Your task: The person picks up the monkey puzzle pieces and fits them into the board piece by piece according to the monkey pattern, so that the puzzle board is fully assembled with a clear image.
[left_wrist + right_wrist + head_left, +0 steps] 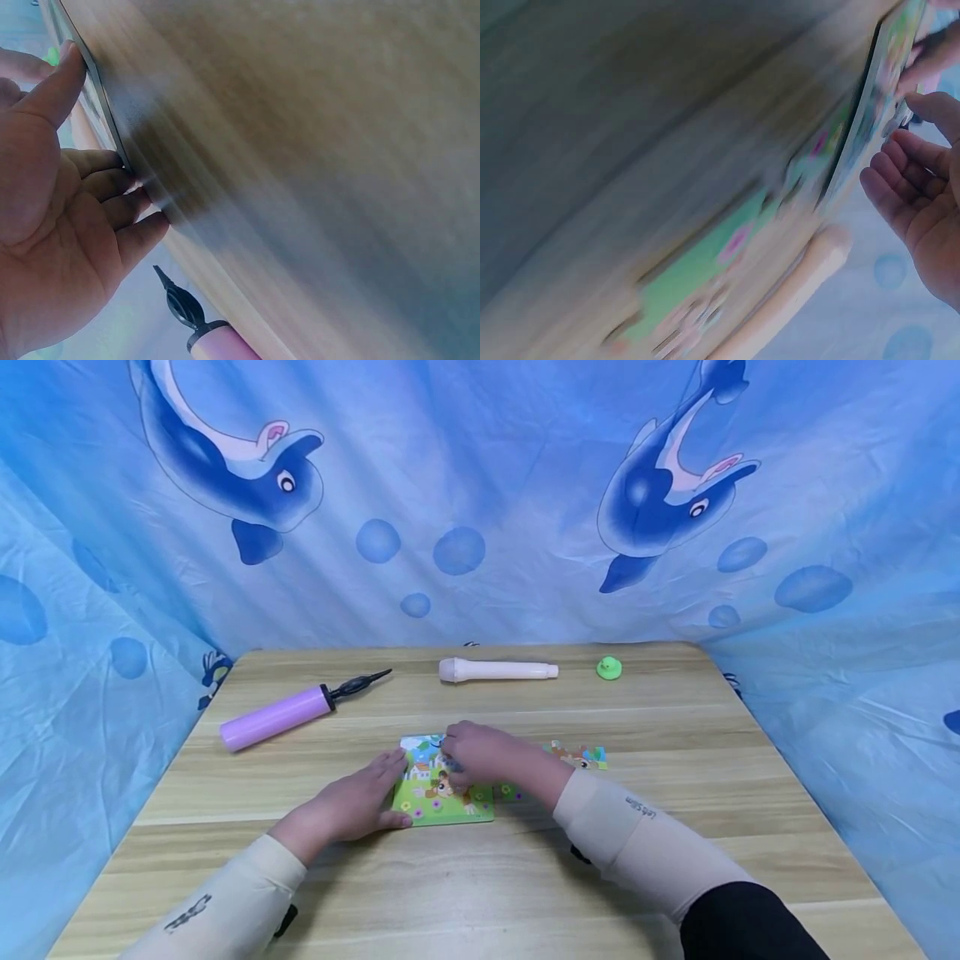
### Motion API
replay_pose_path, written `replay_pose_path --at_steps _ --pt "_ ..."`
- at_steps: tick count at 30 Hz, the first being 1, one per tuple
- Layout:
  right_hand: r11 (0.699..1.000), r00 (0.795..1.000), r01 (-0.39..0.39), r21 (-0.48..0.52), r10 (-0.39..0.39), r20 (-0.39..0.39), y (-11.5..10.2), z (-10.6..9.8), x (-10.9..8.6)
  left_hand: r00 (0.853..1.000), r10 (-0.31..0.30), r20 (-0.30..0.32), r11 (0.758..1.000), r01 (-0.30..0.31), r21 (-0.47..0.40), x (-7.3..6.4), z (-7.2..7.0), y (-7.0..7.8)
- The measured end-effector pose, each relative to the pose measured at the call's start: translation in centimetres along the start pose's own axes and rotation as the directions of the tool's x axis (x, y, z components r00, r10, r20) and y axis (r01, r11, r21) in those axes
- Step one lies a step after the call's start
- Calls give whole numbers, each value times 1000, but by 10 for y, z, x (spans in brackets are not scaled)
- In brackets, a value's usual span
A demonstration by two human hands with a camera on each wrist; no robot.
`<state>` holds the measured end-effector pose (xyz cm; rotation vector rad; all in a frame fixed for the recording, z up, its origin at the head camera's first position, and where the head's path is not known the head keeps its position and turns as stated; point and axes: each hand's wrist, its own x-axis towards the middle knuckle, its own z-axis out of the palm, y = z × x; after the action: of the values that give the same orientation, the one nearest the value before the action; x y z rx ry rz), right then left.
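A jigsaw puzzle board (442,812) with a cartoon animal, flowers and sky lies flat on the wooden table. My left hand (363,797) rests along its left side, fingers at the upper edge and thumb at the near corner. In the left wrist view the left fingers (139,240) touch the board's thin edge. Over the board's upper right, my right hand (480,756) pinches a small puzzle piece (894,124) between thumb and fingertips. Loose puzzle pieces (592,756) lie right of the board, partly hidden by the right forearm.
A purple hand pump (276,718) with a black nozzle lies at the back left. Along the far edge are a white toy microphone (502,671) and a green toy duck (609,668). A blue dolphin-print curtain (525,485) surrounds the table.
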<state>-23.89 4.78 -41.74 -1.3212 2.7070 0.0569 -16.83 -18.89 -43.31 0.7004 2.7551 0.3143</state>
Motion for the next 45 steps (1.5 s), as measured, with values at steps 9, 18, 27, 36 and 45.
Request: replay_pose_path --at_steps 9,18,27,36,45 --pt "995 998 62 -72 -62 0 -25 6 23 1000 19 -18 1000 -19 10 1 1 -2" --pt "994 997 68 -84 -71 -35 -27 13 27 1000 9 -12 1000 -9 13 0 0 -2" --pt "988 994 90 -126 -96 -45 -29 14 29 1000 17 -17 1000 -17 1 0 1 -3" --pt "992 996 67 -108 -73 -47 -30 14 28 999 29 -25 1000 -29 -8 0 2 -3" --pt "997 997 72 25 -71 -20 -24 11 16 1000 17 -11 1000 -18 -17 -1 1 -4"
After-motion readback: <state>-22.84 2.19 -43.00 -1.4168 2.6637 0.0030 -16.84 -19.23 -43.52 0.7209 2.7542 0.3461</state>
